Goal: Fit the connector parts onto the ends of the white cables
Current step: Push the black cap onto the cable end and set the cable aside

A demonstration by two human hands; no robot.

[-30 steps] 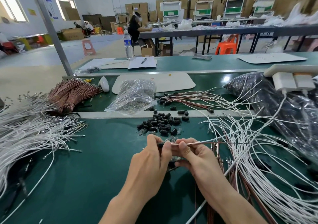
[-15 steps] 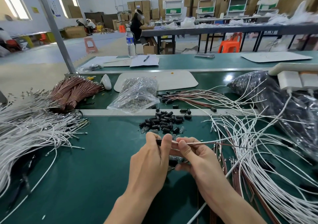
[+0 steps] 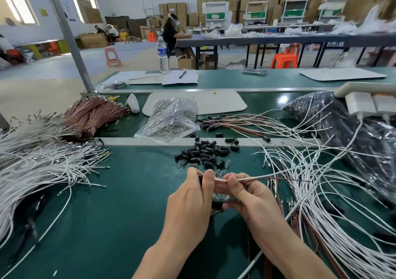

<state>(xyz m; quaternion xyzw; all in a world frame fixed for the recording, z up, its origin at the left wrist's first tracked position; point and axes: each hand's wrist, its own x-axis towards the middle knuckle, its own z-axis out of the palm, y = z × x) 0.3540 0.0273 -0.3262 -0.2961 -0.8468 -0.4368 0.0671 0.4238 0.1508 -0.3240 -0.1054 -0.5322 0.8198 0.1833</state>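
Note:
My left hand (image 3: 190,201) pinches a small black connector part (image 3: 200,180) between thumb and fingers. My right hand (image 3: 246,195) pinches a white cable (image 3: 257,178) just to the right of it, with the cable's end pointing into the black part. The cable runs off to the right across the green table (image 3: 120,214). Small clear bulbs (image 3: 220,197) show between my two palms. A heap of black connector parts (image 3: 205,152) lies just beyond my hands. Loose white cables (image 3: 334,195) sprawl on the right, and a thick bundle of white cables (image 3: 36,167) lies on the left.
A clear bag of small parts (image 3: 171,120) sits past the metal divider (image 3: 150,141). Bundled brown wires (image 3: 92,114) lie at the far left, finished brown wires with black ends (image 3: 235,124) at the centre right. A large dark plastic bag (image 3: 351,137) fills the right side. A water bottle (image 3: 162,54) stands far back.
Both hands have stayed together on the black part and the cable end. The view has tilted up slightly, so the hands sit a little lower in the picture.

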